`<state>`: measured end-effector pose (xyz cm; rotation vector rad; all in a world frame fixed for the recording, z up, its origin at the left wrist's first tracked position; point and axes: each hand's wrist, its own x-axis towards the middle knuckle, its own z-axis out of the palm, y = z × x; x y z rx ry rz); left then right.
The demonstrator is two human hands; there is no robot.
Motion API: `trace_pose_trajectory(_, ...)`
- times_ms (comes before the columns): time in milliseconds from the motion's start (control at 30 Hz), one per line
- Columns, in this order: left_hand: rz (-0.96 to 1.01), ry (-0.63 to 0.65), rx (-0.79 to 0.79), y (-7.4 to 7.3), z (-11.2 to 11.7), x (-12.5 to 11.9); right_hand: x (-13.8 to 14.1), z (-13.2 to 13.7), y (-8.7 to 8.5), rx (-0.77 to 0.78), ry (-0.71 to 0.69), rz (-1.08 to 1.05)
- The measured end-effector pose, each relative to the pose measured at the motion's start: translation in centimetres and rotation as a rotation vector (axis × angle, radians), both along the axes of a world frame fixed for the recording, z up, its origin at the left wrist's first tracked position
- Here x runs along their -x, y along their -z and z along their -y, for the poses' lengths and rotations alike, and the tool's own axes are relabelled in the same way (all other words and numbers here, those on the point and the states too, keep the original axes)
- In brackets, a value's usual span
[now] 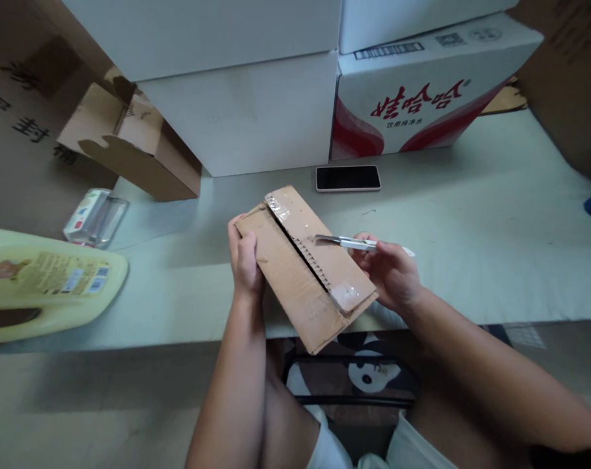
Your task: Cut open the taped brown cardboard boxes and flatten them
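A small brown cardboard box [295, 280] is held tilted above the front edge of the pale table [471, 228]. My left hand [246, 260] grips its left end, fingers wrapped round the edge. My right hand [390, 270] is closed on a white-handled utility knife [358, 243]. The blade tip lies on the box's top, beside the taped centre seam. Clear tape covers both ends of the seam.
A black phone [348, 178] lies behind the box. Stacked white cartons [236, 111] and a red-printed carton [422, 98] stand at the back. An open brown box [133, 143], a clear plastic pack [96, 218] and a yellow bottle [45, 283] are at the left.
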<state>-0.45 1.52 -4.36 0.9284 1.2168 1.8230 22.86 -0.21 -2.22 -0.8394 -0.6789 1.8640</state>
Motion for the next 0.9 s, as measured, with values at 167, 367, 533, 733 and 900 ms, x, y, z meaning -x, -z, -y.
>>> trace_pose_trajectory(167,0.01,0.009,-0.015,-0.1,0.0,-0.1,-0.1,0.0,0.0,-0.004,-0.003,-0.006)
trace_pose_trajectory(367,-0.015,0.005,-0.005,0.0,0.0,0.0,-0.3,0.0,0.1,-0.005,-0.01,-0.04)
trace_pose_trajectory(533,-0.019,-0.004,-0.004,0.0,0.0,0.0,-0.6,0.1,-0.6,-0.096,0.044,-0.033)
trace_pose_trajectory(733,-0.027,0.012,-0.014,0.2,-0.1,0.1,-1.4,1.4,-2.9,-0.41,0.223,0.121)
trace_pose_trajectory(900,-0.022,-0.004,-0.022,0.3,-0.1,0.0,-1.6,3.1,-3.4,-0.678,0.232,0.203)
